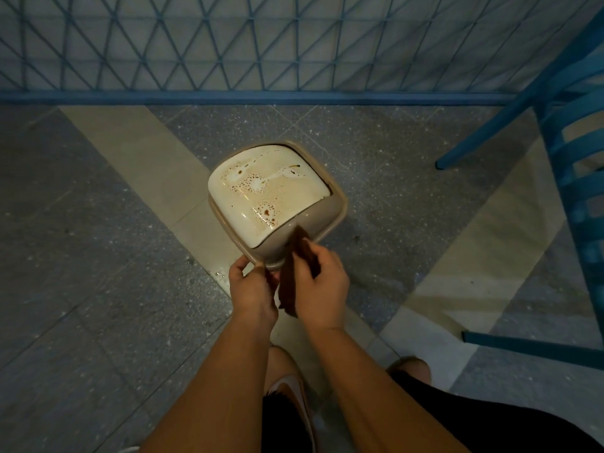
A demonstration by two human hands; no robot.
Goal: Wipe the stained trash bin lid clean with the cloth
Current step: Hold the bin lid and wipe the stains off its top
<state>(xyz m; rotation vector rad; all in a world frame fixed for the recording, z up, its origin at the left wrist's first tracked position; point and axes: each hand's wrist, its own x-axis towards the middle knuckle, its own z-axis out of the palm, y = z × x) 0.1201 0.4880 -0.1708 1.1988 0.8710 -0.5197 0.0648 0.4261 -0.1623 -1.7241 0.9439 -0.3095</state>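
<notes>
A beige trash bin point(330, 217) stands on the floor, seen from above. Its cream lid point(261, 194) is speckled with brown stains and droplets. My left hand point(250, 289) grips the near rim of the bin. My right hand point(318, 286) holds a brown cloth point(289, 282) at the bin's near edge. The cloth's upper end lies against the lid's near right corner, and its lower end hangs between my two hands.
A blue chair point(568, 165) stands at the right, its legs reaching toward the bin. A blue lattice fence point(261, 50) runs along the back. Water drops point(219, 274) lie on the tiled floor left of my left hand. My shoe point(294, 393) is below.
</notes>
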